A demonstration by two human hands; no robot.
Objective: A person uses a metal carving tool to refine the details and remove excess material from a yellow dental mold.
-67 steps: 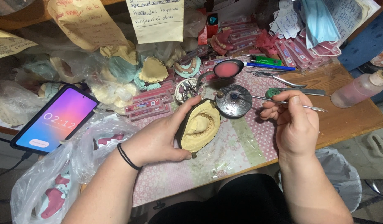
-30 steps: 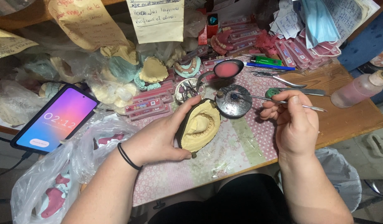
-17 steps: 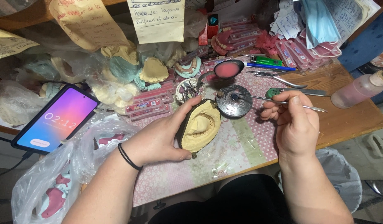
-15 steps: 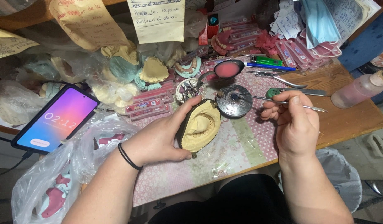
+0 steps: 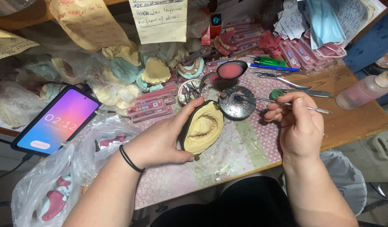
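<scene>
My left hand (image 5: 160,138) grips a yellowish dental plaster cast in a dark flask (image 5: 202,128), held tilted on the patterned cloth (image 5: 240,151). My right hand (image 5: 299,122) pinches a thin metal instrument (image 5: 282,102) like a pen. Its tip rests on a round dark metal dish (image 5: 237,102) just beyond the cast.
A lit phone (image 5: 57,120) leans at left. Plastic bags with pink-and-white casts (image 5: 55,197) lie at the near left. More casts, pink wax boxes, a ladle of pink wax (image 5: 231,70), metal tools, a green lighter and a squeeze bottle (image 5: 364,90) crowd the wooden bench.
</scene>
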